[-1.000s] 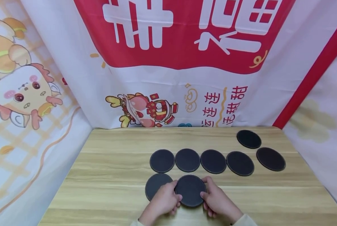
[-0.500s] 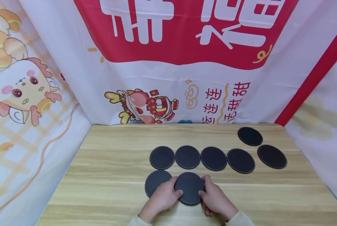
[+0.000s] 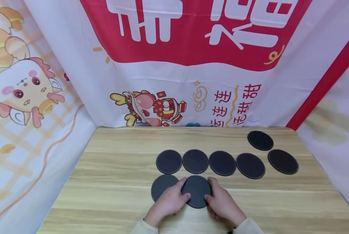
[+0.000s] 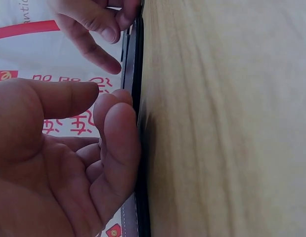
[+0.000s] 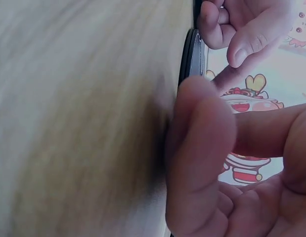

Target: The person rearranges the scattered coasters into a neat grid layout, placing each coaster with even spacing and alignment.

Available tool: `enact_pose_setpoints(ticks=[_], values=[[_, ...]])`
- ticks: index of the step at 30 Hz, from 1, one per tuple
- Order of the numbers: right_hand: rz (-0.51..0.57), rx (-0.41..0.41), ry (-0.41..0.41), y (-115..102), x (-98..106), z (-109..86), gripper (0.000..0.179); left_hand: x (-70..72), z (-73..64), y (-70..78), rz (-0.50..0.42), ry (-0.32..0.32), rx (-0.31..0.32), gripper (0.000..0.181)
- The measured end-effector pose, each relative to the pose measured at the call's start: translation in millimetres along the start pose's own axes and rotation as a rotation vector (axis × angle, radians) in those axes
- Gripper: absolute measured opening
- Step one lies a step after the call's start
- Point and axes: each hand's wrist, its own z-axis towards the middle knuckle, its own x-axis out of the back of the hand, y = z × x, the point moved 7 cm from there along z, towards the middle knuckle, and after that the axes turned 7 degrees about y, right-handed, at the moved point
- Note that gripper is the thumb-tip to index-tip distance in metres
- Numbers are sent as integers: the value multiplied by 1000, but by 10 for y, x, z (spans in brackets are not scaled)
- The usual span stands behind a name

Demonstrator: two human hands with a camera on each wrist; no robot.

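In the head view, a round black coaster [image 3: 197, 192] with a stitched rim lies on the wooden table between both hands. My left hand [image 3: 170, 198] is at its left edge, partly over a second black coaster [image 3: 162, 186]. At the right edge is my right hand [image 3: 222, 201]. The left wrist view shows the left thumb [image 4: 76, 98] raised off the coaster's surface, while the relaxed fingers [image 4: 120, 143] rest by its rim. In the right wrist view, the right fingers [image 5: 197, 163] lie along the coaster's edge and hide most of it.
Behind the hands, several black coasters [image 3: 195, 161] form a row, nearly touching. Two more, one coaster [image 3: 260, 140] at the back and another coaster [image 3: 283, 162] at the right, lie apart. Printed cloth [image 3: 180, 78] closes off the wooden table's [image 3: 110, 182] far side.
The coaster between the hands has come down flat and shifted slightly away from the body, closer to the back row. Both hands moved with it, and their grip has loosened.
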Motion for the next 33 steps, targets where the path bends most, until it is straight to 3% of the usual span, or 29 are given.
enact_pose_setpoints(ticks=[13, 19, 22, 24, 27, 31, 33], values=[[-58, 9, 63, -58, 86, 17, 69, 14, 24, 43, -8, -17, 8, 65], [-214, 119, 160, -168, 221, 2, 67, 21, 19, 56, -31, -29, 12, 64], [-215, 133, 168, -173, 335, 16, 61, 23, 14, 77, -48, -41, 10, 64], [-185, 125, 161, -166, 483, 53, 54, 19, 19, 89, -50, -59, 6, 65], [-199, 141, 173, -142, 859, 191, 45, 20, 45, 146, -35, -108, -11, 66], [-369, 212, 274, -27, 1534, 555, 38, 55, 133, 326, -18, -185, -73, 64], [-470, 200, 314, 110, 1835, 778, 43, 73, 195, 439, -30, -217, -104, 60]])
